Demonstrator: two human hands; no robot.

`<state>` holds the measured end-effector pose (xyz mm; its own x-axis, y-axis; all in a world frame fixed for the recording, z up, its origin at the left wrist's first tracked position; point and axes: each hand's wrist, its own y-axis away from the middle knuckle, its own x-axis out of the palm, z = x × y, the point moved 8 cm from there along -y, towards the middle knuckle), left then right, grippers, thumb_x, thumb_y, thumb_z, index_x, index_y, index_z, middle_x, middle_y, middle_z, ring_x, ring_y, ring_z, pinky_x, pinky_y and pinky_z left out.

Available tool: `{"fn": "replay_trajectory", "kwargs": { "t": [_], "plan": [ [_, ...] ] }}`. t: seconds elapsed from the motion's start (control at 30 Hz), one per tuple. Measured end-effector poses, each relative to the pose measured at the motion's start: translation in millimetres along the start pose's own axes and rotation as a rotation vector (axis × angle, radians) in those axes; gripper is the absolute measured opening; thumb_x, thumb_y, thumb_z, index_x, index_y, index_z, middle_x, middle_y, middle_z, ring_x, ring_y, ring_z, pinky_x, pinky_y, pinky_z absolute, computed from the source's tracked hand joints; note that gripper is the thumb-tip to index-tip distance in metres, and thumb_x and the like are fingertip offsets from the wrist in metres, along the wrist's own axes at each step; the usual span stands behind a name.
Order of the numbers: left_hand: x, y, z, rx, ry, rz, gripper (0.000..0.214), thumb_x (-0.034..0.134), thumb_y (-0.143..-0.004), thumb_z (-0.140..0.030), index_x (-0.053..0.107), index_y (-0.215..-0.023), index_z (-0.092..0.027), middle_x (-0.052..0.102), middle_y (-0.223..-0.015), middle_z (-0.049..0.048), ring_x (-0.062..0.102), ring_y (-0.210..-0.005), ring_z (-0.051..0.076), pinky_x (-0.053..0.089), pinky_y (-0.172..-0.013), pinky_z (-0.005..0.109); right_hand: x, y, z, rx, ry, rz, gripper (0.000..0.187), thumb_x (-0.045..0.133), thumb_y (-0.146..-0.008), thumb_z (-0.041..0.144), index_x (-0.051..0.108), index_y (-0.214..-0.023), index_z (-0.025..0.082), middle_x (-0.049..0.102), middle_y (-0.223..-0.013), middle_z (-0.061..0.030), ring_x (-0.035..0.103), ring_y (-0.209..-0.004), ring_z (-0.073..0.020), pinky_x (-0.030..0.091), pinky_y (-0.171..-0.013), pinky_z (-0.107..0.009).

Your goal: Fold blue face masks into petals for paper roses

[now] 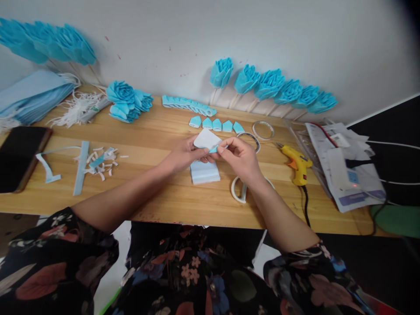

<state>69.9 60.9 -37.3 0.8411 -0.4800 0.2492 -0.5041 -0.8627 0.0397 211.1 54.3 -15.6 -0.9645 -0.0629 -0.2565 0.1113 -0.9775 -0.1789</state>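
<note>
A small square of mask fabric [206, 138], white on the upper face, is held between my two hands. My left hand [186, 154] grips its left side with the thumb on top. At its lower right corner, my right hand [239, 155] pinches a blue folded edge between thumb and fingertips. Just below lies a stack of pale blue fabric squares [205, 173]. A pair of white-handled scissors [239, 196] is partly covered by my right wrist. Beyond my hands sits a row of folded blue petals [217, 125], with a longer row of overlapping petals [188, 106] behind.
Blue fabric flowers [269, 84] on sticks lean along the wall. At right are a yellow glue gun [297, 164], a tape ring [263, 130] and a power strip [341, 168]. Leftward lie white scraps [101, 164], a phone [21, 157], face masks [39, 96] and more flowers [126, 100].
</note>
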Motion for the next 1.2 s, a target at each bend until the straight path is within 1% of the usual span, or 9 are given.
{"fn": "replay_trajectory", "kwargs": {
  "t": [0.27, 0.37, 0.5, 0.67, 0.83, 0.93, 1.0, 1.1, 1.2],
  "plan": [
    [-1.4, -3, 1, 0.019, -0.082, 0.015, 0.031, 0.075, -0.080, -0.032, 0.060, -0.099, -0.013, 0.075, -0.083, 0.0060, 0.071, -0.073, 0.016, 0.055, -0.071, 0.030, 4, 1, -1, 0.055, -0.035, 0.022, 0.014, 0.073, -0.080, 0.033, 0.064, -0.079, 0.021, 0.070, -0.074, 0.0012, 0.070, -0.069, -0.0147, 0.055, -0.068, -0.029],
    [-2.4, -2, 0, 0.014, -0.099, -0.005, 0.024, 0.073, -0.080, -0.026, 0.060, -0.097, -0.013, 0.074, -0.081, 0.0052, 0.070, -0.070, 0.015, 0.054, -0.069, 0.029, 5, 1, 1, 0.037, -0.026, 0.035, 0.014, 0.072, -0.080, 0.032, 0.064, -0.079, 0.022, 0.070, -0.072, 0.0013, 0.068, -0.068, -0.0149, 0.053, -0.068, -0.030],
    [-3.8, -1, -1, -0.004, -0.028, -0.042, 0.018, 0.066, -0.083, -0.025, 0.062, -0.095, -0.013, 0.074, -0.080, 0.0062, 0.070, -0.070, 0.015, 0.053, -0.068, 0.028, 5, 1, 1, 0.004, -0.020, 0.048, 0.013, 0.070, -0.082, 0.033, 0.064, -0.080, 0.022, 0.070, -0.076, 0.0000, 0.069, -0.073, -0.0160, 0.053, -0.071, -0.032],
    [-7.5, -1, -3, 0.004, 0.028, -0.077, 0.018, 0.065, -0.081, -0.023, 0.065, -0.096, -0.012, 0.074, -0.081, 0.0062, 0.070, -0.072, 0.016, 0.053, -0.069, 0.027, 1, 1, 2, -0.057, 0.030, 0.025, 0.020, 0.072, -0.082, 0.040, 0.064, -0.081, 0.022, 0.069, -0.082, -0.0004, 0.064, -0.074, -0.0150, 0.052, -0.073, -0.032],
    [-15.4, -3, -9, 0.054, -0.065, -0.156, 0.026, 0.065, -0.080, -0.019, 0.066, -0.105, -0.012, 0.073, -0.087, 0.0043, 0.070, -0.072, 0.015, 0.055, -0.070, 0.027, -1, 2, 9, -0.078, -0.009, 0.055, 0.031, 0.066, -0.088, 0.054, 0.067, -0.103, 0.026, 0.067, -0.083, 0.0003, 0.064, -0.075, -0.0160, 0.054, -0.073, -0.033],
    [-16.6, -3, -13, 0.094, -0.152, -0.193, 0.028, 0.063, -0.081, -0.016, 0.065, -0.109, -0.012, 0.073, -0.087, 0.0035, 0.071, -0.071, 0.014, 0.054, -0.068, 0.025, -2, 2, 9, -0.062, -0.041, 0.063, 0.037, 0.058, -0.093, 0.056, 0.064, -0.117, 0.029, 0.068, -0.083, 0.0002, 0.067, -0.076, -0.0174, 0.056, -0.076, -0.036],
    [-15.7, -2, -17, 0.130, -0.195, -0.206, 0.027, 0.062, -0.082, -0.016, 0.065, -0.109, -0.012, 0.072, -0.087, 0.0032, 0.070, -0.070, 0.014, 0.054, -0.067, 0.025, 0, 2, 5, -0.033, -0.047, 0.080, 0.041, 0.057, -0.093, 0.057, 0.061, -0.124, 0.030, 0.068, -0.078, 0.0009, 0.068, -0.074, -0.0182, 0.058, -0.076, -0.038],
    [-13.4, -1, -21, 0.169, -0.222, -0.208, 0.027, 0.062, -0.082, -0.016, 0.066, -0.108, -0.013, 0.073, -0.090, 0.0035, 0.070, -0.072, 0.014, 0.054, -0.068, 0.024, 4, 2, -2, 0.010, -0.008, 0.099, 0.048, 0.065, -0.089, 0.054, 0.058, -0.130, 0.029, 0.066, -0.072, 0.0019, 0.068, -0.070, -0.0190, 0.058, -0.073, -0.038],
    [-12.0, -1, -21, 0.174, -0.212, -0.193, 0.027, 0.062, -0.082, -0.015, 0.067, -0.108, -0.013, 0.072, -0.092, 0.0032, 0.071, -0.075, 0.015, 0.055, -0.069, 0.025, 7, 2, -9, 0.040, 0.049, 0.090, 0.051, 0.070, -0.087, 0.043, 0.056, -0.135, 0.029, 0.064, -0.070, 0.0030, 0.064, -0.066, -0.0177, 0.057, -0.068, -0.036]
  ]
}}
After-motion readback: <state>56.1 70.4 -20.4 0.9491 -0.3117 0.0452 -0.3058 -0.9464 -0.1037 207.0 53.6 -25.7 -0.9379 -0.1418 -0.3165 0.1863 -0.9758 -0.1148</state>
